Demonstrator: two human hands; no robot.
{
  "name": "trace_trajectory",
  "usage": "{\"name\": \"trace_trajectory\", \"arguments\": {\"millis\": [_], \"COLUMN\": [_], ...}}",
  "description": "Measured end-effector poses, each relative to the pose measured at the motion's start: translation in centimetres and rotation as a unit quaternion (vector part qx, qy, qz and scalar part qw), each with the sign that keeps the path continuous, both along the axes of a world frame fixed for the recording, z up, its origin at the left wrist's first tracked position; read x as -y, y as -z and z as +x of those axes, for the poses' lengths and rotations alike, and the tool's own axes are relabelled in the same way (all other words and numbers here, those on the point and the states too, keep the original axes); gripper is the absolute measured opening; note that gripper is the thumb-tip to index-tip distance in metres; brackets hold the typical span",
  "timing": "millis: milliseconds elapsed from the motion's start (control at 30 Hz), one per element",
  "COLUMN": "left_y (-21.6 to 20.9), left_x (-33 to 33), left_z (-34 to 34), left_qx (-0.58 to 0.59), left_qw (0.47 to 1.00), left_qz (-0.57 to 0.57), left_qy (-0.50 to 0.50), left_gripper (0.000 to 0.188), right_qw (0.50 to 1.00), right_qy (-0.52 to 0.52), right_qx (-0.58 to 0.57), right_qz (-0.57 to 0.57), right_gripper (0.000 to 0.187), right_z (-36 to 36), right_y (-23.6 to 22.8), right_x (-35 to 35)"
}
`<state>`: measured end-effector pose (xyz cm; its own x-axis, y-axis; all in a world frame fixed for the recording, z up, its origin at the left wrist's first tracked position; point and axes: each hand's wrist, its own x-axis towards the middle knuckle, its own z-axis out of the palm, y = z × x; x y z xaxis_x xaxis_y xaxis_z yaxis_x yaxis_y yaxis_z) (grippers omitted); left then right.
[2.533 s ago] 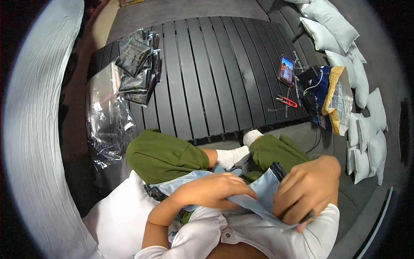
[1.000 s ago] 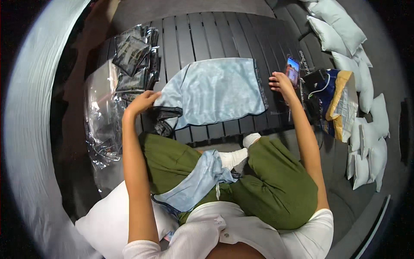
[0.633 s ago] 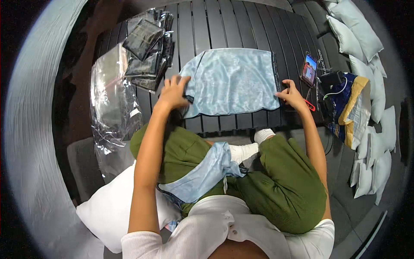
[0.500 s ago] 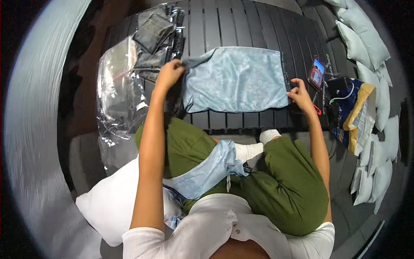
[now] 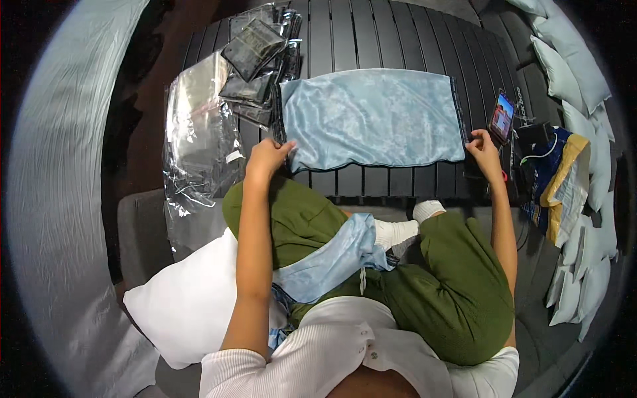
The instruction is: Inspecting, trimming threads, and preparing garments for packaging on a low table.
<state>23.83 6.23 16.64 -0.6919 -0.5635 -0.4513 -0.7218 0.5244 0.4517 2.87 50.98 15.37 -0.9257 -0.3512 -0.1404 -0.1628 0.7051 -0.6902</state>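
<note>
A light blue, shiny cloth (image 5: 375, 119) with dark trim at both short ends lies spread and mostly smooth on a black slatted table (image 5: 411, 186). My left hand (image 5: 267, 159) pinches its dark left edge close to the near corner. At the opposite end, my right hand (image 5: 486, 154) has its thumb and fingers closed on the dark right edge, also toward the near side. Another light blue cloth (image 5: 332, 265) with dark trim lies crumpled across my lap.
Left of the cloth lie clear plastic bags (image 5: 196, 126) and several dark folded packets (image 5: 252, 50). To the right are a lit phone (image 5: 502, 118), a blue and yellow bag (image 5: 564, 172) and a white cable. White pillows line the right side; a white cushion (image 5: 182, 305) rests at my left.
My left hand has come down the left edge from the far side to the near corner. The cloth's folded far left corner now lies flat, and its wrinkles have eased.
</note>
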Motion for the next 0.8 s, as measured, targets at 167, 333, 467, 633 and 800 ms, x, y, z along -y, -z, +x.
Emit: {"name": "trace_trajectory", "arguments": {"millis": [167,333,467,633,800], "left_y": [1.4,1.0,0.3,-0.8,1.0], "left_x": [1.0,0.3,-0.6,-5.1,-8.2], "left_z": [-0.5,-0.7,-0.9,-1.3,-1.4], "left_qx": [-0.093,-0.176,-0.358,-0.164,-0.064], "left_qw": [0.994,0.984,0.901,0.974,0.962], "left_qz": [0.049,0.002,-0.232,-0.059,-0.191], "left_qy": [0.023,-0.018,0.074,0.141,0.184], "left_gripper": [0.05,0.038,0.021,0.03,0.04], "right_qw": [0.984,0.914,0.886,0.866,0.872], "right_qy": [-0.04,-0.379,-0.451,-0.464,-0.451], "right_qx": [-0.159,-0.14,-0.106,-0.181,-0.176], "right_qz": [-0.071,-0.042,-0.02,0.031,0.073], "right_gripper": [0.013,0.012,0.013,0.041,0.051], "right_z": [2.9,7.7,9.4,10.4,11.0], "right_y": [-0.4,-1.8,-1.6,-1.7,-1.6], "right_x": [5.8,11.8,13.1,12.1,10.7]}}
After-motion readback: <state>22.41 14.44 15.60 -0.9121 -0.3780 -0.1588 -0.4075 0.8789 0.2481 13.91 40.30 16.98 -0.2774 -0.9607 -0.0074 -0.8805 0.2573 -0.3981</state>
